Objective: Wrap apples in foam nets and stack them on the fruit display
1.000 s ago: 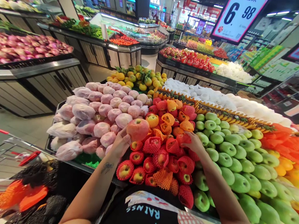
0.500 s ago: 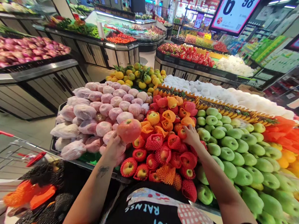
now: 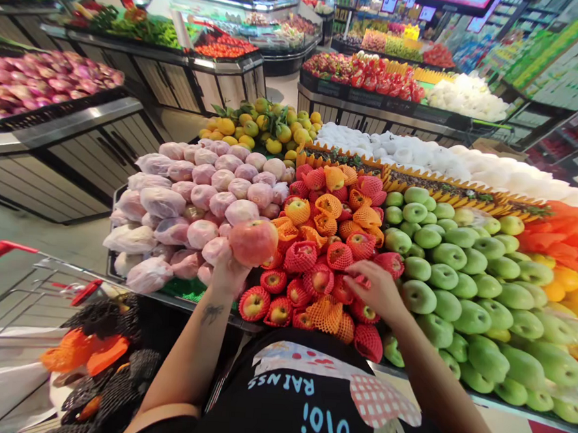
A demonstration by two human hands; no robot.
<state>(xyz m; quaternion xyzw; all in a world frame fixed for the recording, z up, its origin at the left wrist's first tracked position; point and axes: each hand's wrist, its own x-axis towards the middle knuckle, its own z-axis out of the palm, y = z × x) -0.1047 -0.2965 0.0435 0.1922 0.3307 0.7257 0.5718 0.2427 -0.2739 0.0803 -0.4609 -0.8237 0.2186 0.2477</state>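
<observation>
My left hand (image 3: pixel 226 275) is clenched from beneath around a bare, round, pink-and-yellow apple (image 3: pixel 253 242), carried clear above the front edge of the display. The apple has no foam sleeve on it. Compared with a second ago it sits a little lower and nearer my chest, and the grasp has not altered.

The change lies with my right hand (image 3: pixel 380 289). A second ago it was reaching deeper into the pile; it has now drawn back towards me and rests palm-down on the red foam-netted apples (image 3: pixel 314 280) at the near side of the heap. The fingers (image 3: pixel 358 273) are curled over one netted fruit, touching it. I cannot tell whether they have closed on it or merely rest there. My judgement: the sorting through the netted pile is still in hand, with one fruit selected and held aside in the left.

To the left of the held apple lies a mound of pale pink fruit wrapped in thin clear film (image 3: pixel 197 198), just beside my knuckles. To the right of my right hand runs a bank of smooth green fruit (image 3: pixel 442 278). Beyond the netted apples, orange foam-netted fruit (image 3: pixel 328 219) crowns the heap. Below my left forearm stands a wire shopping trolley with red handle (image 3: pixel 3 251), holding black and orange netting.
</observation>
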